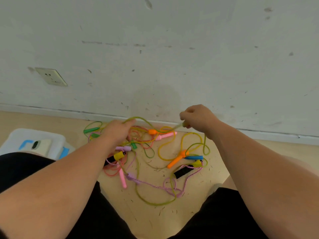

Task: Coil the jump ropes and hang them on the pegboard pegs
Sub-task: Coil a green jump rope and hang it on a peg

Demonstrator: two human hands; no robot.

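Jump ropes (155, 152): tangled heap on the floor between the person's knees, close to the foot of the wall; none coiled
Wall (172, 40): white, scuffed, fills the upper half
Floor (151, 218): light wood, small dark bits scattered around the heap
Shorts (224, 214): black, one leg on each side of the heap
Storage box (15, 140): translucent white with blue marks, far left on the floor
Left hand (119, 131): over the left side of the heap, fingertips pinching the yellow-green rope (141, 119), which arcs up off the pile
Right hand (196, 117): raised fist above the right side of the heap, closed round a yellow-green handle (184, 125); blurred, cord hangs down from it
Phone (40, 145): pale, lying flat on the box
Wall socket (51, 76): cream, low on the wall at left
Black handle (183, 171): yellow cap, lower right of the heap, purple braided cord (155, 186) beside it
Orange handle (176, 160): just beside the blue handle (194, 157)
Pink handle (165, 135): near the wall, touching a second orange one
Green handle (91, 130): left edge of the heap
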